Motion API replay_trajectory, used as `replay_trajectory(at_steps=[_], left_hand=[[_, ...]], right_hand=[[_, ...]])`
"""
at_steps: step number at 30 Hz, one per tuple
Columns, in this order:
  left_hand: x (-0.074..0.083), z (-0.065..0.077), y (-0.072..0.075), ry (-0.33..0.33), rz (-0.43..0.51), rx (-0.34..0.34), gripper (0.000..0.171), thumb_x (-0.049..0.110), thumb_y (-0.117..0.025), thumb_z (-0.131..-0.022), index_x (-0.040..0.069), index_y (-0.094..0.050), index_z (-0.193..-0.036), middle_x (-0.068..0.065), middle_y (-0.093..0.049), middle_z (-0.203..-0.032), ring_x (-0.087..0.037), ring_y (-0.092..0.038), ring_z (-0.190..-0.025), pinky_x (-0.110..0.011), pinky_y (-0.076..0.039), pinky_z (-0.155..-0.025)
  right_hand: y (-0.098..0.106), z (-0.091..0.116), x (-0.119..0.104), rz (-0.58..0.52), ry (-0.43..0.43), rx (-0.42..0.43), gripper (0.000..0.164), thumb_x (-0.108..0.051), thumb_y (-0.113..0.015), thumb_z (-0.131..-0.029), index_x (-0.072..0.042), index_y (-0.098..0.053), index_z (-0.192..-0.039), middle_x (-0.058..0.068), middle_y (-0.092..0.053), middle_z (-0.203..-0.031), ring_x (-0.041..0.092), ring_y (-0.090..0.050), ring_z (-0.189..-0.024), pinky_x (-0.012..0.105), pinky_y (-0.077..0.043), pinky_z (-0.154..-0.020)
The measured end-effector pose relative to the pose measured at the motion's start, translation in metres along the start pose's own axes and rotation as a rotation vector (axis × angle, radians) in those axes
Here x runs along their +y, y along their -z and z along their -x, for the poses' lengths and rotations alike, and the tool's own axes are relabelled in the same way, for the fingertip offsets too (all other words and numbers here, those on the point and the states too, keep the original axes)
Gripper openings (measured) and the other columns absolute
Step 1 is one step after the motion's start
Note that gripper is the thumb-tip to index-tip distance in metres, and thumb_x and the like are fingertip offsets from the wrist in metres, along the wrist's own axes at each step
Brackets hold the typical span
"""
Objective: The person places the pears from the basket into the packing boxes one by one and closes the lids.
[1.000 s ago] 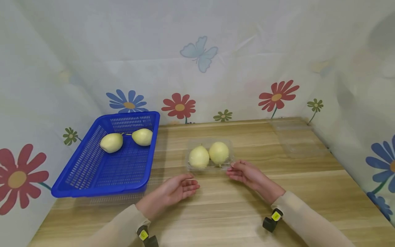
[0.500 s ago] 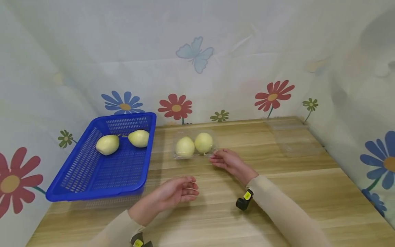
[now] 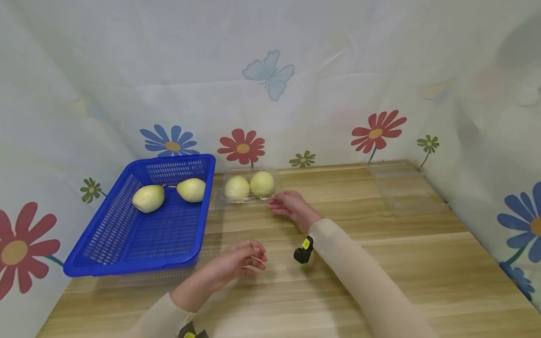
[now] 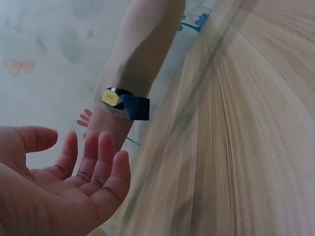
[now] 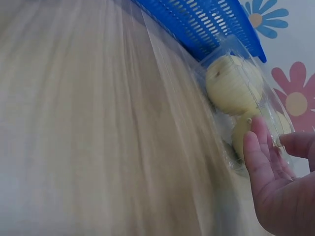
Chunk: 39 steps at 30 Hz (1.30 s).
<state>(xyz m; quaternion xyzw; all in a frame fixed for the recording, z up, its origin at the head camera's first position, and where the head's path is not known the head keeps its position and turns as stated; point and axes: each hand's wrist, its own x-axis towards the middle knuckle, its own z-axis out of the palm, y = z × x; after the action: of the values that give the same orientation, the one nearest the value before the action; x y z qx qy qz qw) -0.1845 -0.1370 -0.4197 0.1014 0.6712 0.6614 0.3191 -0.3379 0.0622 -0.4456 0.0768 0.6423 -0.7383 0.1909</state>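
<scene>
A clear plastic box [image 3: 249,200] with two pale yellow-green pears [image 3: 237,188] in it sits at the back of the table, right beside the blue basket. My right hand [image 3: 291,206] pinches the box's near right corner between thumb and fingers. In the right wrist view the fingertips [image 5: 252,142] overlap the box wall in front of one pear. My left hand [image 3: 238,263] is held over the front middle of the table, fingers loosely bent and holding nothing. The left wrist view shows its palm [image 4: 59,196] facing up.
A blue slotted basket [image 3: 196,246] stands at the left with two more pears [image 3: 149,198] in its far part. Another clear plastic piece [image 3: 401,188] lies at the back right. A flowered curtain [image 3: 321,117] closes off the back and sides of the wooden table [image 3: 380,244].
The box with its two pears has slid left and back toward the basket, my right hand moving along with it. My left hand has shifted only slightly, its fingers bending a little more.
</scene>
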Motion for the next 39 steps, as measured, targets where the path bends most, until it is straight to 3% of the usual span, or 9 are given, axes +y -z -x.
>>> replay_trajectory(at_steps=[4, 12, 14, 17, 21, 30, 34, 39], left_hand=[[0.001, 0.001, -0.003, -0.012, -0.06, -0.014, 0.021, 0.02, -0.048, -0.105, 0.003, -0.058, -0.114, 0.005, -0.064, -0.097, -0.007, -0.066, -0.091, -0.026, -0.056, -0.08], [0.003, 0.0, -0.007, -0.008, -0.142, -0.037, 0.039, 0.02, -0.048, -0.105, -0.015, -0.051, -0.122, 0.005, -0.065, -0.095, -0.008, -0.066, -0.088, -0.025, -0.056, -0.078], [0.003, -0.001, -0.007, -0.007, -0.155, -0.049, 0.04, 0.02, -0.048, -0.105, -0.016, -0.05, -0.123, 0.004, -0.065, -0.096, -0.007, -0.067, -0.088, -0.025, -0.056, -0.079], [0.003, -0.003, -0.007, -0.005, -0.164, -0.06, 0.039, 0.02, -0.048, -0.105, -0.015, -0.051, -0.123, 0.004, -0.065, -0.097, -0.008, -0.067, -0.088, -0.025, -0.056, -0.079], [0.002, -0.004, -0.008, 0.0, -0.172, -0.073, 0.035, 0.019, -0.047, -0.106, -0.012, -0.053, -0.122, 0.004, -0.065, -0.097, -0.009, -0.067, -0.089, -0.024, -0.055, -0.079], [0.0, -0.006, -0.008, 0.001, -0.175, -0.088, 0.032, 0.019, -0.047, -0.105, -0.009, -0.054, -0.119, 0.005, -0.066, -0.097, -0.007, -0.066, -0.088, -0.024, -0.055, -0.079], [0.0, -0.004, -0.006, 0.002, -0.171, -0.084, 0.036, 0.019, -0.047, -0.105, -0.013, -0.052, -0.122, 0.004, -0.065, -0.098, -0.007, -0.067, -0.088, -0.026, -0.056, -0.08], [-0.001, -0.001, -0.004, 0.008, -0.16, -0.081, 0.038, 0.019, -0.047, -0.106, -0.015, -0.05, -0.123, 0.003, -0.065, -0.098, -0.008, -0.067, -0.088, -0.026, -0.057, -0.079]], right_hand=[[-0.006, -0.007, -0.008, 0.031, -0.006, 0.007, 0.033, -0.006, -0.05, -0.105, 0.014, -0.056, -0.131, 0.025, -0.071, -0.118, 0.007, -0.069, -0.07, 0.019, -0.062, -0.07], [-0.013, -0.016, -0.019, 0.03, -0.028, 0.046, 0.033, -0.006, -0.048, -0.105, 0.015, -0.058, -0.129, 0.031, -0.065, -0.132, 0.007, -0.068, -0.066, 0.017, -0.06, -0.064], [-0.014, -0.017, -0.02, 0.034, -0.025, 0.048, 0.034, -0.006, -0.049, -0.106, 0.015, -0.057, -0.131, 0.029, -0.068, -0.127, 0.007, -0.067, -0.065, 0.017, -0.06, -0.063], [-0.017, -0.019, -0.022, 0.045, -0.019, 0.049, 0.036, -0.008, -0.05, -0.106, 0.015, -0.055, -0.134, 0.019, -0.072, -0.104, 0.007, -0.067, -0.064, 0.018, -0.059, -0.062], [-0.02, -0.021, -0.023, 0.06, -0.015, 0.035, 0.04, -0.009, -0.05, -0.107, 0.015, -0.051, -0.138, 0.006, -0.066, -0.081, 0.008, -0.066, -0.065, 0.018, -0.059, -0.063], [-0.021, -0.022, -0.026, 0.094, -0.026, 0.038, 0.038, -0.006, -0.049, -0.106, 0.015, -0.052, -0.138, 0.004, -0.064, -0.075, 0.008, -0.064, -0.062, 0.018, -0.058, -0.059], [-0.021, -0.021, -0.026, 0.144, -0.032, 0.03, 0.044, -0.016, -0.052, -0.107, 0.012, -0.05, -0.141, 0.013, -0.071, -0.095, 0.01, -0.066, -0.067, 0.021, -0.06, -0.068], [-0.011, -0.013, -0.027, 0.208, -0.036, 0.009, 0.056, -0.028, -0.047, -0.109, 0.009, -0.039, -0.15, 0.028, -0.06, -0.139, 0.017, -0.065, -0.09, 0.034, -0.06, -0.098]])
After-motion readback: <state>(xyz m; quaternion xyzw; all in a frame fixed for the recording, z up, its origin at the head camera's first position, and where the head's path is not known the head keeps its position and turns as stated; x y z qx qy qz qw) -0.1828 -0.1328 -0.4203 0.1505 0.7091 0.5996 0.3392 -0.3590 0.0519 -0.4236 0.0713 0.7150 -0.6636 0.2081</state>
